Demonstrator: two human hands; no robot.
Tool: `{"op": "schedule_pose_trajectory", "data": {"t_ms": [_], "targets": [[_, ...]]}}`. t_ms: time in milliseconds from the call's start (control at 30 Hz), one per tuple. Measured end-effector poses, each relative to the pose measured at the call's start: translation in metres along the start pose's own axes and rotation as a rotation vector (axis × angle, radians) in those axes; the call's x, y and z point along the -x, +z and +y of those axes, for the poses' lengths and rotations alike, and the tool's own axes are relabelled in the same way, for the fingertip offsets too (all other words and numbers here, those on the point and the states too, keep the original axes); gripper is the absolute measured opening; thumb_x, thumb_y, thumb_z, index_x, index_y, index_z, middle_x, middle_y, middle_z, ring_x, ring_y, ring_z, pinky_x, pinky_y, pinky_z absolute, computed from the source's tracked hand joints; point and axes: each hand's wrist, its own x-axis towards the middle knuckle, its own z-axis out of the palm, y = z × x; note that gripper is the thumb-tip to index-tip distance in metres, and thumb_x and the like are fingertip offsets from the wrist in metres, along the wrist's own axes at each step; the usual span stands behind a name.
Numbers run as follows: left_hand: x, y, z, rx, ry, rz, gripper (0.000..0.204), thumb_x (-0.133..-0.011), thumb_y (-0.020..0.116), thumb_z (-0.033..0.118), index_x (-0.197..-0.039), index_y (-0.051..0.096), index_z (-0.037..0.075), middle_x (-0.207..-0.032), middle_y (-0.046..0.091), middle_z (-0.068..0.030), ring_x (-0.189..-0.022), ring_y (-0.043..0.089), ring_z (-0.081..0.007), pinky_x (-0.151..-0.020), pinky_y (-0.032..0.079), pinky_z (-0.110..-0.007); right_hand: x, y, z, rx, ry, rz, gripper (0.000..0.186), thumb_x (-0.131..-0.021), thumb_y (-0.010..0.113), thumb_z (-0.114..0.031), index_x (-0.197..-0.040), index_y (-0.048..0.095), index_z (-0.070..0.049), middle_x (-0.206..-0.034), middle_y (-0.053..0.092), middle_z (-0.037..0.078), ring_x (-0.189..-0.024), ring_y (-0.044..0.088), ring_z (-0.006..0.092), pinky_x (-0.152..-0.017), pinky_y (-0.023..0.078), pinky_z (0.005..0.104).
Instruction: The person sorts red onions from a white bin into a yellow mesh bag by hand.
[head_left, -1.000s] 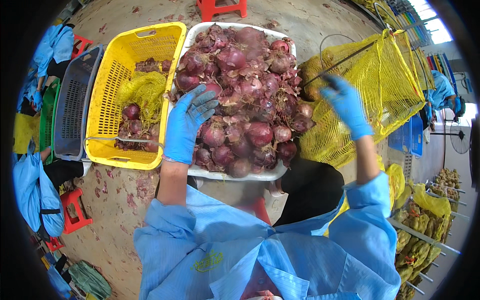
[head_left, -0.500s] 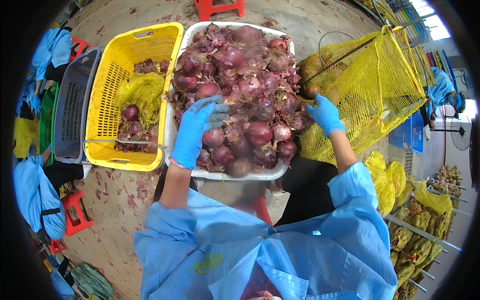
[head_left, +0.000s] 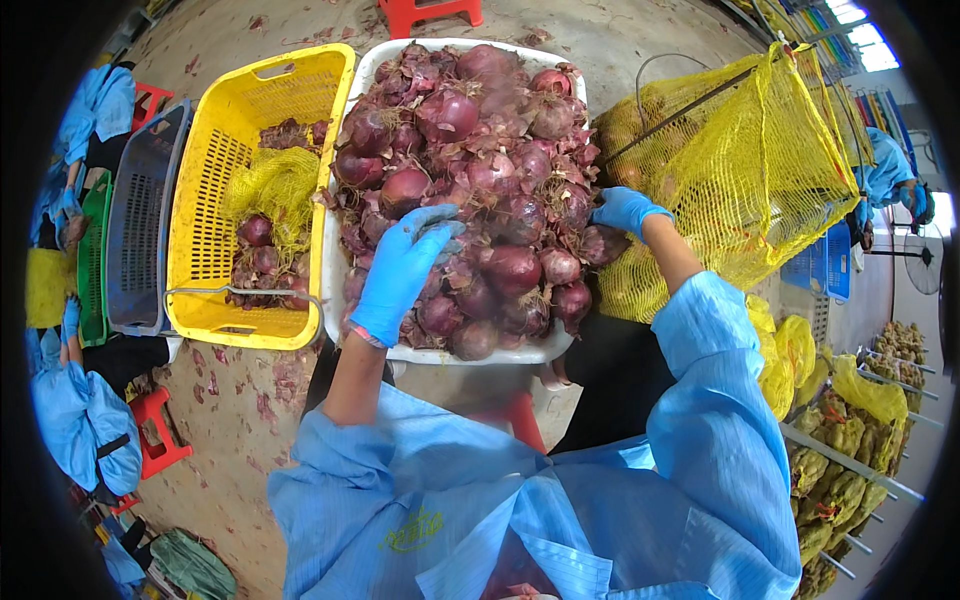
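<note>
My left hand [head_left: 400,265], in a blue glove with greyed fingertips, rests on red onions [head_left: 510,270] heaped in a white tub [head_left: 470,355]; its fingers are bent but apart. At the heap's right edge my right hand [head_left: 622,210], also gloved, has its fingers curled inward, and what they hold is hidden. Beside it stands a yellow mesh sack [head_left: 730,170], held open on a dark metal frame, with round produce inside. On my left a yellow crate [head_left: 195,240] holds onions and crumpled yellow netting [head_left: 270,190].
Blue-grey [head_left: 140,220] and green [head_left: 95,260] crates stand further left, beside co-workers in blue [head_left: 85,410]. A red stool [head_left: 430,12] is beyond the tub. Another worker [head_left: 880,170], a blue crate [head_left: 815,265] and racks of bagged produce [head_left: 850,460] are at the right.
My right hand has come down from the mesh sack to the heap's edge and curled. My left hand has shifted slightly right, its fingers bending over the onions.
</note>
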Motion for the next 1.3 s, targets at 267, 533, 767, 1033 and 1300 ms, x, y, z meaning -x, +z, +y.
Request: {"op": "schedule_pose_trajectory", "data": {"t_ms": [267, 533, 767, 1033, 1300], "targets": [[0.005, 0.037, -0.006, -0.52, 0.42, 0.143, 0.031, -0.089, 0.061, 0.009, -0.12, 0.061, 0.005, -0.113, 0.065, -0.0088, -0.097, 0.064, -0.0149, -0.085, 0.051, -0.028, 0.026, 0.024, 0.01, -0.196, 0.046, 0.334, 0.052, -0.077, 0.069, -0.04, -0.111, 0.061, -0.002, -0.104, 0.066, 0.022, -0.098, 0.062, 0.0372, -0.087, 0.049, 0.0429], [-0.045, 0.18, -0.039, -1.495, 0.644, -0.143, 0.039, -0.074, 0.067, 0.022, -0.107, 0.06, 0.003, -0.104, 0.061, -0.0121, -0.103, 0.053, -0.0273, -0.098, 0.038, -0.04, 0.029, 0.041, 0.008, -1.04, 0.047, 0.459, 0.053, -0.08, 0.07, -0.04, -0.11, 0.061, 0.003, -0.097, 0.067, 0.016, -0.086, 0.063, 0.0217, -0.079, 0.049, 0.0338], [-0.07, 0.219, -0.072, -1.736, 0.766, -0.002, 0.036, -0.07, 0.067, 0.022, -0.102, 0.061, 0.007, -0.095, 0.06, -0.0107, -0.096, 0.053, -0.0267, -0.099, 0.034, -0.045, 0.011, 0.023, 0.018, -1.624, 0.062, 0.39, 0.039, -0.088, 0.062, -0.029, -0.116, 0.058, -0.002, -0.105, 0.064, 0.01, -0.092, 0.061, 0.0188, -0.082, 0.05, 0.0347], [-0.032, 0.184, -0.033, -0.741, 0.585, 0.192, 0.056, -0.067, 0.079, 0.016, -0.114, 0.053, 0.001, -0.108, 0.06, -0.0123, -0.096, 0.061, -0.0267, -0.084, 0.051, -0.038, 0.096, -0.005, 0.031, -1.738, -0.663, 0.505, 0.042, -0.091, 0.058, -0.023, -0.128, 0.051, -0.005, -0.122, 0.059, 0.013, -0.106, 0.061, 0.0266, -0.091, 0.052, 0.0449], [0.006, 0.131, 0.001, 0.863, -0.038, -0.182, 0.048, -0.085, 0.062, 0.026, -0.127, 0.05, 0.004, -0.128, 0.055, -0.0143, -0.118, 0.052, -0.0318, -0.102, 0.041, -0.053, 0.137, 0.022, -0.032, -2.411, -0.655, 0.103, 0.046, -0.088, 0.063, -0.026, -0.127, 0.053, -0.005, -0.125, 0.058, 0.01, -0.111, 0.058, 0.0236, -0.094, 0.05, 0.0409]]}}
